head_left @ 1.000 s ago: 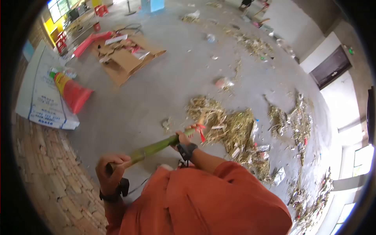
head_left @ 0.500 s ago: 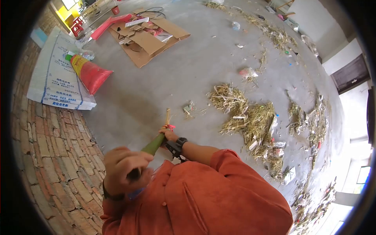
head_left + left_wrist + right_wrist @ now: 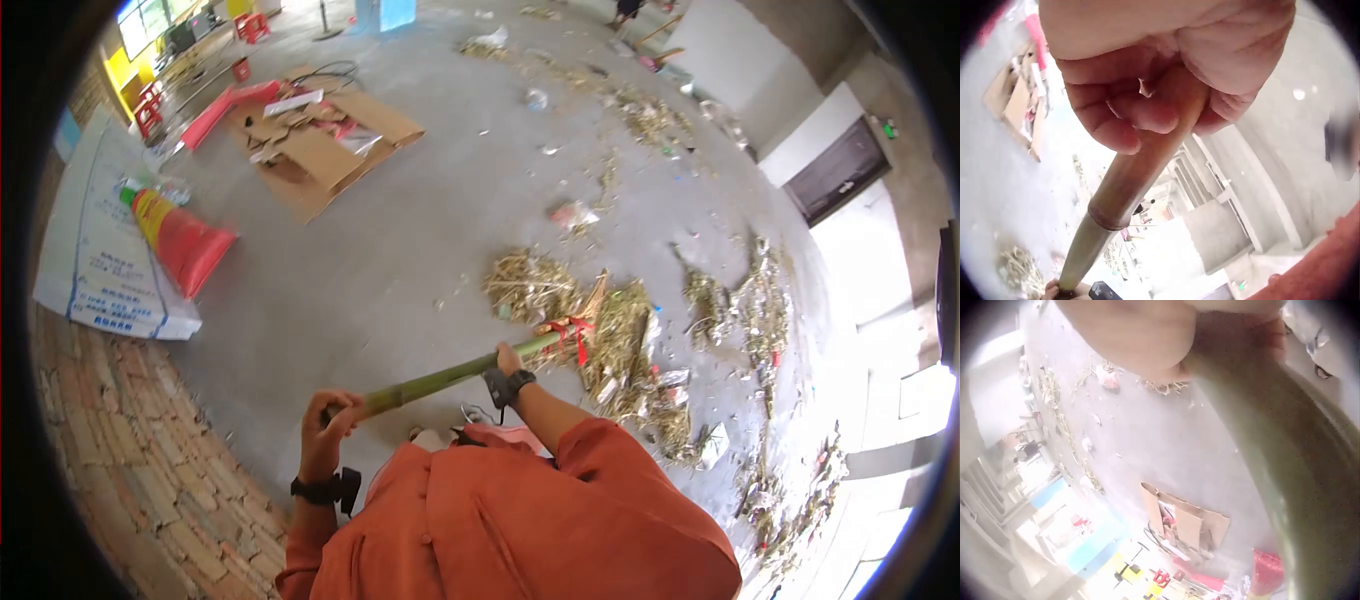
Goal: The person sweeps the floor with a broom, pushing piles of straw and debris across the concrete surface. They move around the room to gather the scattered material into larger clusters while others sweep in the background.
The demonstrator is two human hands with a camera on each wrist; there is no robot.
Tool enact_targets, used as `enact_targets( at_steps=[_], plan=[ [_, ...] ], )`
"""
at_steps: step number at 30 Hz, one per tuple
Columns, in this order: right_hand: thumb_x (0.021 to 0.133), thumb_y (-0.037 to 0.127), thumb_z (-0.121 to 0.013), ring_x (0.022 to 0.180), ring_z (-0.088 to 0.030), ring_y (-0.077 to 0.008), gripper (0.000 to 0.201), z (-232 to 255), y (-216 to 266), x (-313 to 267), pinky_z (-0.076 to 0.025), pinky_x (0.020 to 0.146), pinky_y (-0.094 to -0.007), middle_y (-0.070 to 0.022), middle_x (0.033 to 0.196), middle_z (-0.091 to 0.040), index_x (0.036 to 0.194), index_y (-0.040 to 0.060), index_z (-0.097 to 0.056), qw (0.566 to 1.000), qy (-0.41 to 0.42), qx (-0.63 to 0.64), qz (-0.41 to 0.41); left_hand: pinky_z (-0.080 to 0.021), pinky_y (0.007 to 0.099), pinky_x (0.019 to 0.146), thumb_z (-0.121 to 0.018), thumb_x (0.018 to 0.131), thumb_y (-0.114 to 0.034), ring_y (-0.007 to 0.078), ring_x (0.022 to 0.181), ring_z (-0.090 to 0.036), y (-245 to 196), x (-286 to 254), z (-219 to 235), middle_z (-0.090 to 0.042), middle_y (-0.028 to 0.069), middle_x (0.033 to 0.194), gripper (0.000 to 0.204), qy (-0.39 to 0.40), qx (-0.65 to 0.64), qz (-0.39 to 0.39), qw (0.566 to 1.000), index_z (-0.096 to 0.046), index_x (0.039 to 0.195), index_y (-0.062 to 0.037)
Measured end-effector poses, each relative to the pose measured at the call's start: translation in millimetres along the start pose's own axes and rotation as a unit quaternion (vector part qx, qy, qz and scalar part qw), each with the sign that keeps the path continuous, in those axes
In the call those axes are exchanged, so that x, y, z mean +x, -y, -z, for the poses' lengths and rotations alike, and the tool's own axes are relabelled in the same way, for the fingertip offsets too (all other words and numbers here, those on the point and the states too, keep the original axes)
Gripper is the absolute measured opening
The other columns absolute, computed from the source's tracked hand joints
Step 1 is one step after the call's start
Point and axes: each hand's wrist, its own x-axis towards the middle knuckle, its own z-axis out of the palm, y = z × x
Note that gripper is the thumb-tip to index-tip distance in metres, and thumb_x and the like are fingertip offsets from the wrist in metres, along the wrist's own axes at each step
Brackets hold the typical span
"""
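Note:
Both hands hold a bamboo-handled broom (image 3: 430, 383) slantwise in front of the body. Its green pole ends in a bundle bound with red ties (image 3: 580, 335), which overlaps the straw heaps (image 3: 622, 350) in the head view. My left hand (image 3: 325, 432) grips the upper end of the pole; the left wrist view shows its fingers (image 3: 1119, 122) curled round the brown part above a joint. Lower down, near the ties, my right hand (image 3: 509, 360) wraps round the green part. In the right wrist view the pole covers much of the right side.
Straw and litter (image 3: 765, 300) lie in strips at right. Flattened cardboard (image 3: 320, 165) with scraps lies at far left. A red and yellow bag (image 3: 180, 240) rests on a white printed sack (image 3: 115, 260), beside a brick surface (image 3: 150, 440). A dark door panel (image 3: 838, 172) is at right.
Half a second ago the broom pointed ahead toward bare floor; now its bound end has swung right over the straw. The left hand has moved away from the camera. Both hands keep their grip.

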Motion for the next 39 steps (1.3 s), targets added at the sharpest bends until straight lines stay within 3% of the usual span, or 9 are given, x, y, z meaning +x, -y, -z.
enact_targets(
  at_steps=[8,13,18,26,28,30,33,35,39],
  plan=[
    [0.082,0.027,-0.049,0.069,-0.058,-0.0218,0.018,-45,36,-50,-0.05,0.057,-0.0438,-0.0077,0.078,-0.057,0.087,0.0095,-0.048,0.985,0.075,0.08,-0.132,-0.04,0.0215,0.054,-0.052,0.074,0.002,0.0077,0.058,-0.05,-58,-12,-8,-0.063,0.0083,0.083,0.01,0.067,0.102,-0.116,0.986,-0.052,0.082,-0.0048],
    [0.082,0.028,-0.051,0.066,-0.057,-0.0211,0.018,-127,33,-99,-0.05,0.063,-0.0414,-0.0065,0.075,-0.056,0.084,0.0098,-0.049,0.966,0.126,0.055,-0.218,-0.039,0.0251,0.046,-0.062,0.067,-0.006,0.0144,0.049,-0.054,-108,-34,-2,-0.064,0.007,0.071,0.015,0.078,0.255,-0.379,0.886,-0.049,0.074,-0.0088],
    [0.081,0.024,-0.053,0.063,-0.057,-0.0204,0.018,-208,-35,-95,-0.05,0.065,-0.0376,-0.0059,0.072,-0.056,0.083,0.0073,-0.049,0.903,0.249,0.118,-0.33,-0.039,0.0282,0.05,-0.062,0.063,-0.01,0.0148,0.051,-0.051,-148,-70,-6,-0.064,0.0021,0.07,0.017,0.065,0.358,-0.401,0.841,-0.049,0.074,-0.0117],
    [0.08,0.022,-0.049,0.064,-0.055,-0.0181,0.016,-297,-86,-87,-0.046,0.061,-0.0327,-0.0071,0.072,-0.055,0.081,0.0059,-0.051,0.904,0.394,-0.022,-0.163,-0.039,0.0276,0.048,-0.07,0.064,-0.011,0.0143,0.052,-0.055,-122,-24,-13,-0.064,0.0001,0.074,0.023,0.053,0.49,-0.374,0.786,-0.05,0.076,-0.0117],
    [0.083,0.023,-0.045,0.066,-0.054,-0.0155,0.022,-293,-101,-61,-0.044,0.061,-0.0293,-0.0073,0.072,-0.056,0.081,0.0041,-0.054,0.907,0.404,-0.062,-0.104,-0.04,0.028,0.052,-0.068,0.063,-0.005,0.0172,0.056,-0.057,-97,-9,-15,-0.063,-0.0005,0.074,0.023,0.039,0.446,-0.356,0.821,-0.05,0.075,-0.0111],
    [0.081,0.02,-0.051,0.065,-0.057,-0.0217,0.015,-272,-114,-28,-0.049,0.061,-0.0344,-0.0074,0.075,-0.057,0.088,0.0071,-0.051,0.854,0.482,0.109,-0.162,-0.04,0.0281,0.052,-0.068,0.063,-0.004,0.018,0.056,-0.058,-79,-2,-19,-0.063,-0.0002,0.073,0.023,0.06,0.426,-0.353,0.831,-0.049,0.075,-0.0111],
    [0.083,0.021,-0.051,0.068,-0.058,-0.0221,0.017,-207,-59,-50,-0.049,0.062,-0.0351,-0.0092,0.078,-0.059,0.09,0.0057,-0.053,0.891,0.412,0.028,-0.189,-0.041,0.029,0.056,-0.067,0.063,-0.003,0.0189,0.063,-0.06,-72,-5,-32,-0.064,0.002,0.076,0.023,0.113,0.395,-0.346,0.844,-0.049,0.075,-0.0112],
    [0.081,0.014,-0.048,0.065,-0.055,-0.0137,0.014,-170,-46,-44,-0.045,0.058,-0.0288,-0.0072,0.075,-0.059,0.087,0.0045,-0.056,0.924,0.361,-0.101,-0.077,-0.041,0.0288,0.056,-0.067,0.062,-0.003,0.0174,0.063,-0.06,-75,-9,-47,-0.064,0.0011,0.076,0.024,0.188,0.373,-0.348,0.839,-0.049,0.075,-0.0116],
    [0.081,0.017,-0.048,0.056,-0.059,-0.0188,0.017,-75,-31,-1,-0.048,0.047,-0.0343,-0.0094,0.067,-0.059,0.083,0.0023,-0.057,0.915,0.336,-0.171,0.141,-0.042,0.0295,0.057,-0.065,0.063,-0.001,0.0189,0.067,-0.06,-47,4,-58,-0.064,0.0029,0.079,0.022,0.247,0.311,-0.346,0.85,-0.05,0.075,-0.0116]
  ],
)
